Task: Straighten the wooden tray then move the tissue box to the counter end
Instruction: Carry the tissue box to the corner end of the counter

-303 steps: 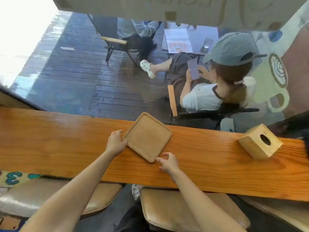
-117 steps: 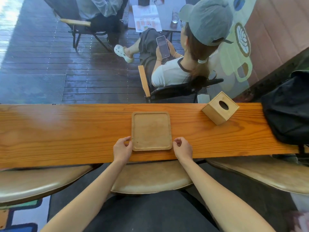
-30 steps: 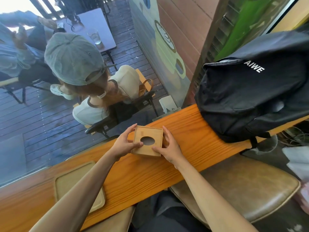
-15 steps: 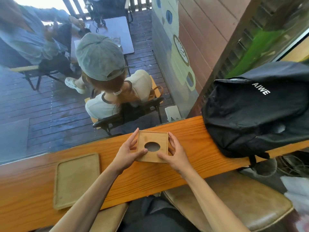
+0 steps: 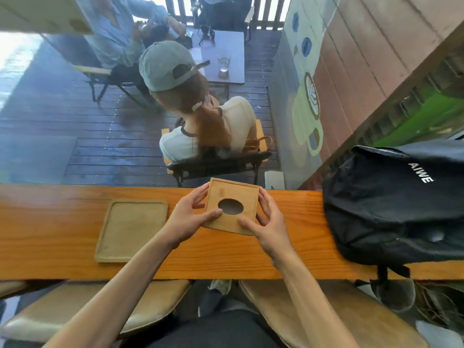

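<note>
The wooden tissue box (image 5: 236, 194), with an oval hole in its top, sits over the middle of the orange wooden counter (image 5: 50, 237). My left hand (image 5: 188, 217) grips its left side, thumb on the top near the hole. My right hand (image 5: 268, 222) grips its right side and front corner. Whether the box rests on the counter or is lifted I cannot tell. The square wooden tray (image 5: 130, 229) lies flat just left of my left hand, its edges parallel to the counter's edges.
A black backpack (image 5: 396, 202) covers the counter's right end, close to my right hand. Tan stool seats (image 5: 82, 312) stand below the counter's front edge. Behind the glass, a person in a grey cap (image 5: 200, 116) sits on a chair by a small table.
Both hands have kept hold of the tissue box over the last second. The view has swung left, so the tray and the box now appear nearer each other.
</note>
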